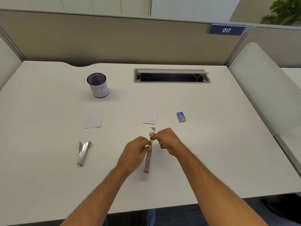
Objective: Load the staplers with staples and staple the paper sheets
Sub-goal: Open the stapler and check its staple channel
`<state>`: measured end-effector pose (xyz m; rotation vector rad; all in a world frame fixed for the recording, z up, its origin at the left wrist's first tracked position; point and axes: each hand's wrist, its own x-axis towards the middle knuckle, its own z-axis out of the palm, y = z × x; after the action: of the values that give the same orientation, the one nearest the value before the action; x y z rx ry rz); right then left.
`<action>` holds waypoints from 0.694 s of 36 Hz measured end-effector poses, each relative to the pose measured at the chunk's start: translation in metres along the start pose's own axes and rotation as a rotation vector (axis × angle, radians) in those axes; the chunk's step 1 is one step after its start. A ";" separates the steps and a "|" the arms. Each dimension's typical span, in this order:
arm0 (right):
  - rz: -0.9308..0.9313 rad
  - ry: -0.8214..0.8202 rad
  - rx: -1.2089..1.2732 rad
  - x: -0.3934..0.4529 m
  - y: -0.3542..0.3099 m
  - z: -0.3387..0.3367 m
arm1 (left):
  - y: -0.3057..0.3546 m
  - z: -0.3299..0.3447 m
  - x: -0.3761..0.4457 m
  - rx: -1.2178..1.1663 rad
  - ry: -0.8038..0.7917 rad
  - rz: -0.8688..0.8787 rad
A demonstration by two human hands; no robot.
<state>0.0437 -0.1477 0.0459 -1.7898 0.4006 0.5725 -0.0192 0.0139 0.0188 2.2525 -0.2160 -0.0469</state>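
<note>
A red stapler [149, 158] lies swung fully open in a long line at the middle of the white desk. My left hand [136, 154] pinches its middle from the left, and my right hand [167, 141] pinches its metal magazine from the right. Whether staples are between the fingers I cannot tell. A silver stapler [83, 152] lies at the front left, apart from both hands. Two stacks of paper sheets sit beyond: one on the left [93, 118], one in the centre [149, 115]. A small blue staple box [181, 116] rests to the right of the centre stack.
A mesh cup [98, 85] with a paper label reading "BIN" stands at the back left. An open cable tray [171, 76] is sunk into the desk at the back. Grey partition walls ring the desk; its front edge [162, 207] is near my body.
</note>
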 end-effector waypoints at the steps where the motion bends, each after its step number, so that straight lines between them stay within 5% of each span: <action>1: 0.007 -0.004 0.003 0.002 0.002 0.001 | -0.001 0.001 0.000 0.028 -0.001 0.020; 16: -0.003 0.236 -0.095 0.012 0.029 0.013 | -0.017 0.018 0.010 0.133 -0.049 0.038; 25: 0.017 0.233 -0.057 0.016 0.024 -0.009 | -0.017 0.018 0.014 0.118 -0.108 -0.034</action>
<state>0.0451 -0.1629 0.0197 -1.9160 0.5643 0.3915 -0.0049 0.0086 -0.0048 2.3739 -0.2445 -0.1785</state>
